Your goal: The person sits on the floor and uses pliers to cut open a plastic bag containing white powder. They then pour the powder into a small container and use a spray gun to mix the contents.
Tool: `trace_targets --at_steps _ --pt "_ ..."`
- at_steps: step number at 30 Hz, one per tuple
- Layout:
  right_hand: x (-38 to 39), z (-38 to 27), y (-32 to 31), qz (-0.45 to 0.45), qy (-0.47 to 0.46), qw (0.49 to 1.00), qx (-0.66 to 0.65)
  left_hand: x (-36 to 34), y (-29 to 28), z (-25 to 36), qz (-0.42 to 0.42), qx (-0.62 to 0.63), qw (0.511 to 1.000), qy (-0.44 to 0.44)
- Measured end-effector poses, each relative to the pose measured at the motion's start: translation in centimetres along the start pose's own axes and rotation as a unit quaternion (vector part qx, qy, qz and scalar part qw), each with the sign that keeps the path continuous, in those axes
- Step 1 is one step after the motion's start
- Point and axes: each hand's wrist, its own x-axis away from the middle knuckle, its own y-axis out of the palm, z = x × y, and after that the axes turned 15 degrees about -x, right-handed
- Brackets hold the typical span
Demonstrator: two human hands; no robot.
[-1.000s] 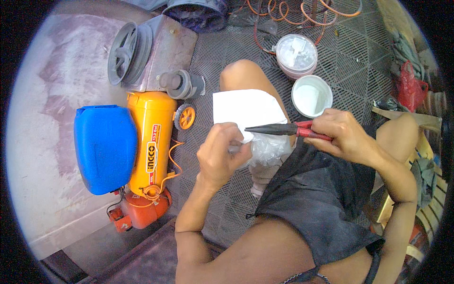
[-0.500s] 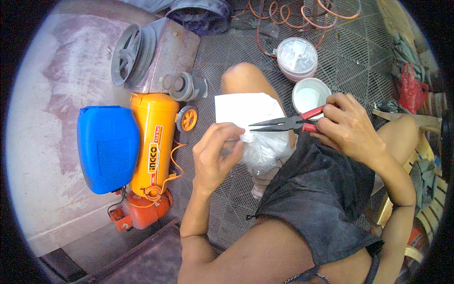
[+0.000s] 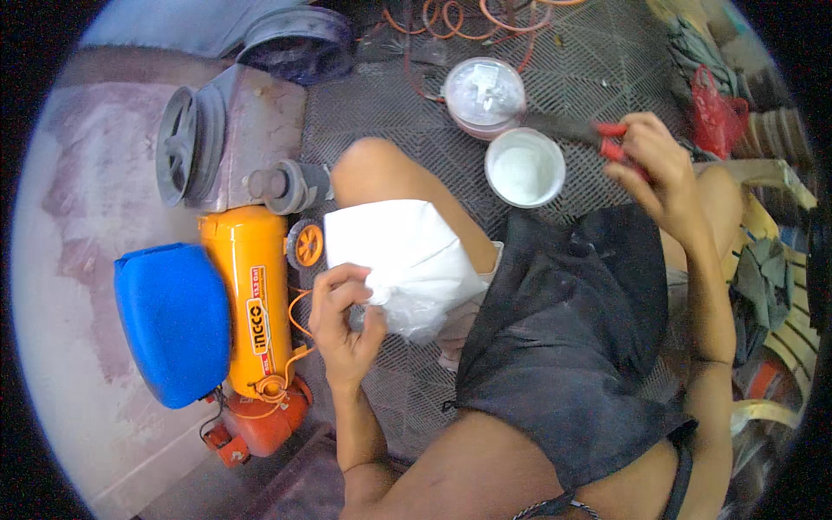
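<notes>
My left hand (image 3: 344, 319) pinches the gathered, crumpled top of a white plastic bag (image 3: 390, 238), which lies by my bent leg (image 3: 438, 195) with clear plastic at its lower end. My right hand (image 3: 652, 169) grips red-handled pliers (image 3: 612, 130), raised to the right above the floor; their dark jaws are blurred and point left toward two round tubs. The nearer white tub (image 3: 524, 166) holds pale white stuff, and behind it stands a lidded tub (image 3: 484, 87).
At left stand a blue jerrycan (image 3: 169, 321), a yellow air compressor (image 3: 243, 243), a metal box (image 3: 269, 104) with a pulley wheel and a grey container (image 3: 286, 186). Orange coiled hose (image 3: 446, 19) lies behind. At right are a red bag (image 3: 719, 113) and a wooden slatted chair (image 3: 780, 338).
My right hand has lifted the pliers away from the bag, up and to the right. My left hand, with the bag, now sits lower and further left in view as the view shifts.
</notes>
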Motion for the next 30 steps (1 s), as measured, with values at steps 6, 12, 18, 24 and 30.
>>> trace_targets --at_steps 6,12,18,24,30 --pt "3.5 3.0 -0.5 0.251 0.267 0.899 -0.241 2.0 0.9 -0.6 0.049 -0.001 0.999 0.002" --pt "5.5 5.7 -0.2 0.394 0.26 0.777 -0.417 3.9 2.5 -1.2 0.156 -0.031 0.987 0.022" --pt "5.8 5.3 -1.4 0.43 0.289 0.736 -0.436 3.4 1.6 -1.0 0.13 -0.066 0.989 -0.037" --pt "6.3 5.7 -1.9 0.42 0.307 0.747 -0.414 1.4 -1.2 3.2 -0.061 -0.155 0.982 -0.091" --pt "6.7 5.0 -2.3 0.443 0.335 0.741 -0.378 -1.6 -2.9 5.7 -0.242 -0.365 0.898 -0.038"
